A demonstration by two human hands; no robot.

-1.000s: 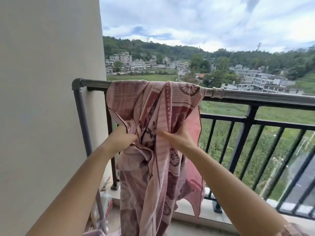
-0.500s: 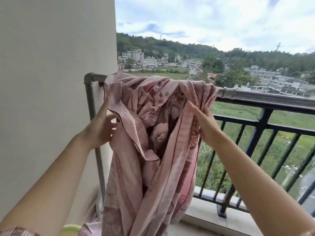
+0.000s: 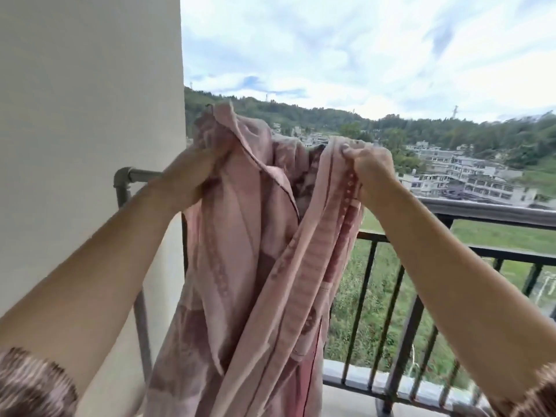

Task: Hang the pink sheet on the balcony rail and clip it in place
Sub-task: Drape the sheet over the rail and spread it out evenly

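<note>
The pink patterned sheet hangs bunched in long folds in front of the balcony rail. Its top is raised above rail height. My left hand grips the sheet's upper left part. My right hand is closed on a fold at the upper right. The grey metal rail runs from a corner elbow by the wall off to the right, and the sheet hides its middle stretch. No clip is visible.
A cream wall stands close on the left. Dark vertical railing bars fill the space under the rail at right, above a low concrete ledge. Beyond lie fields, houses and wooded hills.
Both hands have risen and lifted the sheet's top from draped over the rail to above it. The view has tilted upward and shifted left.
</note>
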